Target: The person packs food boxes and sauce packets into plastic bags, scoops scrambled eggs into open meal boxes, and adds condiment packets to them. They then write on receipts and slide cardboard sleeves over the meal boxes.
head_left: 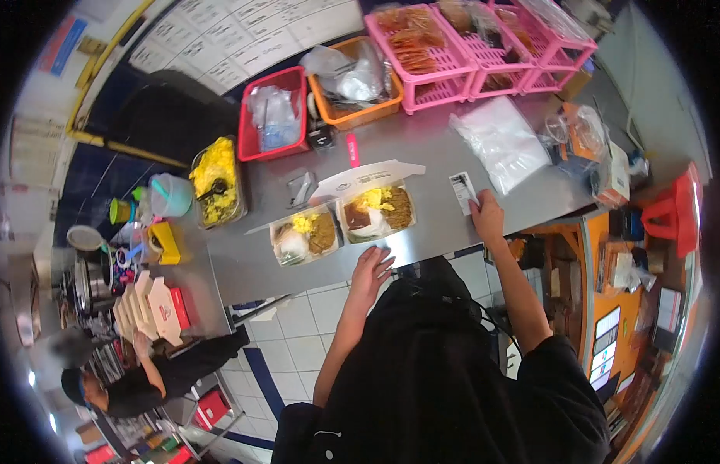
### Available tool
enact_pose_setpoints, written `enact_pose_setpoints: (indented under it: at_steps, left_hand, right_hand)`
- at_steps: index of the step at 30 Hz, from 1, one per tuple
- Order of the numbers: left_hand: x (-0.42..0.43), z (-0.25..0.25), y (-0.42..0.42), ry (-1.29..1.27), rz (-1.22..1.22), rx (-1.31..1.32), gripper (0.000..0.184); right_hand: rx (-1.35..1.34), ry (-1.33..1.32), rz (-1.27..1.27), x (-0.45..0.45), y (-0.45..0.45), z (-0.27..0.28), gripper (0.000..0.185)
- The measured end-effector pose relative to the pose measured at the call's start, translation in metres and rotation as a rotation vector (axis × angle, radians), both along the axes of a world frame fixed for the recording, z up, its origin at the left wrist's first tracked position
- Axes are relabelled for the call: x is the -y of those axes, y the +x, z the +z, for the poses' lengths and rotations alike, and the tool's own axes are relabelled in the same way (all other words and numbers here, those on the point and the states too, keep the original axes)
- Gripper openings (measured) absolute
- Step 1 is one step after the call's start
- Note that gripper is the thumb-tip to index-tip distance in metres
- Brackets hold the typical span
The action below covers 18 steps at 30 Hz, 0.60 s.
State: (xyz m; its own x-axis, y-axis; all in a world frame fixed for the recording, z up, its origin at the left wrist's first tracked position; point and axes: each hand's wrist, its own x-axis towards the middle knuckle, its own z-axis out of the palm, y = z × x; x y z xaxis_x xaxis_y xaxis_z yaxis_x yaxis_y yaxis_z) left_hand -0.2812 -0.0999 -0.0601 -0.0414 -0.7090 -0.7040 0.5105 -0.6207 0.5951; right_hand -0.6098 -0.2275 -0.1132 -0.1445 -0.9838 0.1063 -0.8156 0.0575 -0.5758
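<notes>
Two open food boxes stand side by side on the steel table. The left box (304, 236) and the right box (375, 212) each hold white rice, yellow shreds and brown food. Just below the right box, my left hand (373, 267) rests near the table edge with its fingers apart, holding nothing. My right hand (487, 215) is closed on the lower end of a printed paper slip (460, 193), which lies on the table to the right of the boxes.
A tray of yellow food (218, 182) is at the left. Behind are a red basket (242, 124), an orange basket (391, 108) and pink racks (441, 93). Plastic bags (505, 147) lie at the right. A co-worker (136, 390) stands by stacked boxes at lower left.
</notes>
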Motion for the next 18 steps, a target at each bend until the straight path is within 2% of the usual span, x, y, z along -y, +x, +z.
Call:
enact_pose_setpoints:
  at_steps: [1, 3, 4, 6, 8, 10, 11, 13, 15, 18]
  left_hand:
    - [0.006, 0.000, -0.010, -0.008, 0.018, -0.097, 0.058]
    - [0.021, -0.009, -0.025, 0.026, 0.069, -0.341, 0.057]
    - [0.030, -0.003, -0.037, 0.027, 0.041, -0.355, 0.057]
    - [0.043, 0.008, -0.054, 0.194, 0.278, -0.458, 0.055]
    - [0.051, -0.024, -0.061, 0.138, 0.275, -0.509, 0.049]
    - [0.060, -0.035, -0.071, -0.034, 0.305, -0.500, 0.042]
    - [0.063, -0.039, -0.074, -0.005, 0.319, -0.514, 0.036]
    - [0.065, -0.059, -0.076, 0.004, 0.263, -0.479, 0.034]
    - [0.064, -0.064, -0.078, 0.040, 0.199, -0.429, 0.030]
    - [0.062, -0.056, -0.078, 0.055, 0.209, -0.432, 0.031]
  right_hand:
    - [-0.011, -0.124, -0.010, -0.001, 0.001, 0.001, 0.022]
    - [0.015, -0.112, -0.072, -0.003, 0.005, 0.006, 0.023]
    - [0.055, -0.108, -0.095, -0.002, 0.006, 0.011, 0.025]
    - [0.065, -0.135, -0.130, -0.004, 0.011, 0.026, 0.026]
    - [0.093, -0.157, -0.149, -0.014, 0.012, 0.035, 0.026]
    - [0.235, -0.152, -0.186, -0.015, 0.017, 0.044, 0.032]
    - [0.241, -0.156, -0.188, -0.013, 0.021, 0.049, 0.032]
    - [0.466, -0.040, -0.102, -0.003, 0.038, 0.076, 0.039]
    - [0.471, -0.180, 0.116, 0.022, 0.070, 0.112, 0.043]
    - [0.340, -0.467, 0.421, 0.070, 0.131, 0.154, 0.043]
